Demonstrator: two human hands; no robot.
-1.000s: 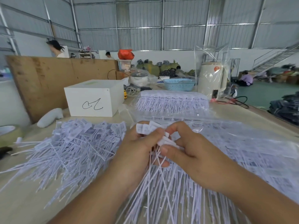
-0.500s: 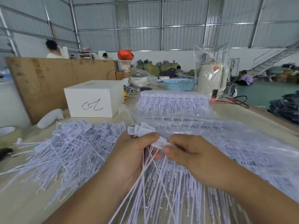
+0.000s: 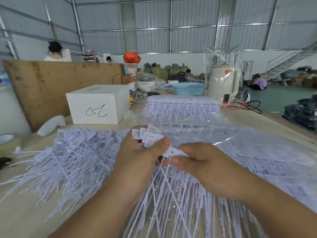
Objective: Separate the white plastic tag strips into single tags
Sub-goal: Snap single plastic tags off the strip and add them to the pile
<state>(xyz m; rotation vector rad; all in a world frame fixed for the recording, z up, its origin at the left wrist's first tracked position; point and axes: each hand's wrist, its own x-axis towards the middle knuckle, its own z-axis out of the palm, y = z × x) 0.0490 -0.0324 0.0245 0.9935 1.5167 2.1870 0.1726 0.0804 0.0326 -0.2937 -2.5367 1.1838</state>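
My left hand [image 3: 137,157] grips a small bunch of white plastic tags [image 3: 148,136], their flat heads fanned out above my thumb and their thin tails hanging toward me. My right hand [image 3: 200,162] pinches the end of the tag strip [image 3: 173,152] between thumb and fingers, right beside my left thumb. A loose heap of single tags [image 3: 72,157] lies on the table to the left. Under and to the right of my hands, unseparated strips lie in clear plastic bags [image 3: 257,152]. Another bagged bundle of strips [image 3: 180,107] sits further back.
A white box [image 3: 97,103] with a black scribble stands at the back left, before a plywood board [image 3: 51,83]. Behind are a blue basket [image 3: 188,89], a cream kettle [image 3: 223,83] and cables. A tape roll [image 3: 8,143] sits at the left edge. People work in the background.
My left hand has moved slightly left and up with its bunch of tags. My right hand keeps pinching the strip end, and the two hands have drawn a little apart.
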